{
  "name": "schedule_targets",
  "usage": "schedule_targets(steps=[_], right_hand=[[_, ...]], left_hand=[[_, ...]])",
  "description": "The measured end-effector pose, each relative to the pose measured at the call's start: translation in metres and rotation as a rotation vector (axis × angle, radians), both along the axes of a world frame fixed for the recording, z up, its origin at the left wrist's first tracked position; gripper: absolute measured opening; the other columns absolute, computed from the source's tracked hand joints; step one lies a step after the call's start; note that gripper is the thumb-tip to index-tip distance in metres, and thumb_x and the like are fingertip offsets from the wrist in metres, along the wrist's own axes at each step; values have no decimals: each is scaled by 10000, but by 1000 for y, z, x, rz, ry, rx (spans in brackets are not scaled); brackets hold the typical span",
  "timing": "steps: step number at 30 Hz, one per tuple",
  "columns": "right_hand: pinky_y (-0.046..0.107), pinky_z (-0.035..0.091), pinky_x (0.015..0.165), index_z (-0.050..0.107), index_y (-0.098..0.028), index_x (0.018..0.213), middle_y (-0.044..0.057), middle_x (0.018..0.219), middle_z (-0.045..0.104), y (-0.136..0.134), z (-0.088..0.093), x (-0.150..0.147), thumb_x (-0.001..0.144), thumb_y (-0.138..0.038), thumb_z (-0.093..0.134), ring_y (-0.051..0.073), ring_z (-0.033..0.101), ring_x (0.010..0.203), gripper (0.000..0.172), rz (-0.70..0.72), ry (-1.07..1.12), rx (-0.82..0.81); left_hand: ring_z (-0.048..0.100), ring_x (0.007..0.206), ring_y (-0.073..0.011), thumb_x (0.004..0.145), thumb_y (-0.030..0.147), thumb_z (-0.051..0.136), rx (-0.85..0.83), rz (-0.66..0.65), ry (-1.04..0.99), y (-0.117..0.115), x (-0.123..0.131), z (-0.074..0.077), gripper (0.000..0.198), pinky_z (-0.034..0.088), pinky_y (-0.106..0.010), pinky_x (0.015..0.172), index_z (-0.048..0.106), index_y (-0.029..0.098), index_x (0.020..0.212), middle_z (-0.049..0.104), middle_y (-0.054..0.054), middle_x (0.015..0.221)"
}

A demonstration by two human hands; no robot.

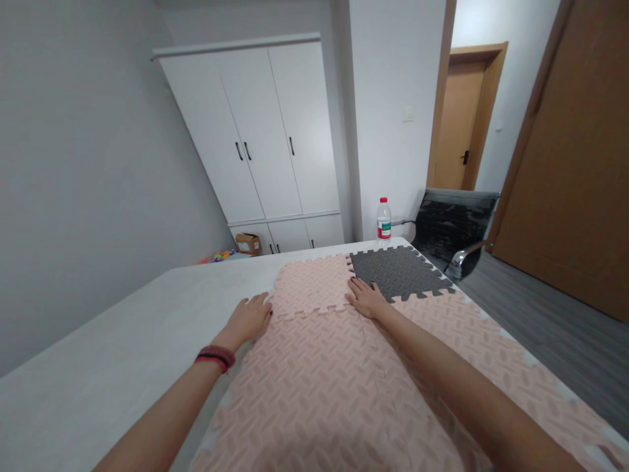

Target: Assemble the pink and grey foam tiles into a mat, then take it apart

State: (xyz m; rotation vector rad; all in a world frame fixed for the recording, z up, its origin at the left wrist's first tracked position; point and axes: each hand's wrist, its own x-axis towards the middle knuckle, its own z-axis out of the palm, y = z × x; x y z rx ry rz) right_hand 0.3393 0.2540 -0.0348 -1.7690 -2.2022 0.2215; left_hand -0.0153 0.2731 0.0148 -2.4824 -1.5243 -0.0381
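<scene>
My left hand (249, 320) rests on the white table at the left edge of the pink foam mat tiles, fingers stretched out and thumb side touching the edge. My right hand (367, 300) lies flat, fingers extended, near the corner where a far pink foam tile (312, 282) meets a dark grey foam tile (398, 270). Along a jagged seam, the far pink tile joins a nearer pink foam tile (324, 380), which bulges upward towards me. Under my right forearm, more pink foam tile (442, 321) continues to the right; the forearm hides part of it.
The white table (122, 341) extends to the left. A plastic bottle with a red cap (384, 223) stands at its far edge. Beyond the right side is a black chair (452, 226). White cabinets (260, 131) and a cardboard box (248, 244) are at the back.
</scene>
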Motion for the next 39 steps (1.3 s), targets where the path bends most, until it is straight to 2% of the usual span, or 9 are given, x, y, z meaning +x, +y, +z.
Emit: schedule_targets(steps=[4, 10, 14, 20, 23, 26, 32, 36, 39], right_hand=[[538, 101, 1090, 214, -190, 1449, 82, 1505, 199, 2, 2, 2, 888, -618, 182, 218, 148, 1382, 706, 20, -17, -46], [528, 70, 1096, 184, -196, 1457, 71, 1512, 172, 3, 2, 0, 890, -613, 172, 203, 110, 1389, 703, 13, -39, -69], [517, 73, 1098, 181, -183, 1456, 74, 1517, 158, 2, 3, 1, 892, -609, 159, 204, 108, 1389, 708, 11, -61, -81], [537, 156, 1068, 328, -133, 1396, 152, 1470, 278, 14, 23, -16, 898, -540, 263, 257, 209, 1358, 647, 13, -83, -67], [495, 125, 1085, 235, -122, 1432, 151, 1499, 199, 26, 29, -41, 912, -509, 243, 239, 141, 1378, 648, -18, -68, 9], [492, 72, 1093, 152, -105, 1453, 143, 1515, 139, 34, 20, -65, 924, -495, 180, 232, 80, 1389, 657, -51, -40, 52], [527, -32, 1081, 228, -94, 1438, 157, 1505, 168, 40, -8, -76, 890, -598, 188, 259, 59, 1390, 746, -24, 72, -15], [506, -97, 1079, 257, -90, 1428, 152, 1505, 167, 49, -8, -69, 846, -645, 318, 257, 24, 1393, 806, -4, 279, -102], [512, -21, 1096, 283, -99, 1418, 148, 1487, 232, 58, -4, -64, 845, -633, 343, 259, 109, 1386, 786, -20, 371, -135]], left_hand=[[483, 1168, -291, 917, 286, 304, -7, 29, -54, 25, 24, -2, 411, 374, -469, 942, 473, 95, 1239, 418, -208, 1360], [292, 1339, -307, 916, 528, 257, -119, 44, -128, 39, 73, -43, 590, 258, -539, 1039, 289, 203, 1407, 309, -159, 1469], [170, 1385, -319, 869, 641, 210, -143, 91, -152, 36, 81, -59, 688, 165, -569, 1064, 234, 248, 1433, 222, -146, 1510], [172, 1388, -295, 815, 723, 205, -146, 102, -160, 33, 78, -55, 756, 170, -537, 1075, 236, 283, 1429, 237, -113, 1511], [174, 1388, -296, 812, 725, 211, -142, 113, -157, 34, 78, -55, 760, 174, -544, 1071, 237, 282, 1429, 238, -118, 1510], [177, 1388, -292, 810, 729, 207, -146, 116, -152, 34, 79, -56, 761, 167, -549, 1071, 237, 286, 1428, 235, -117, 1511], [137, 1396, -299, 747, 791, 240, -170, 128, -165, 32, 84, -52, 864, 134, -562, 1078, 230, 260, 1429, 200, -135, 1518], [119, 1388, -362, 677, 844, 269, -214, 173, -179, 28, 96, -46, 996, 122, -627, 1049, 266, 177, 1417, 198, -209, 1501], [80, 1388, -386, 642, 862, 290, -233, 199, -190, 25, 103, -42, 1056, 90, -642, 1046, 244, 154, 1423, 167, -224, 1504]])
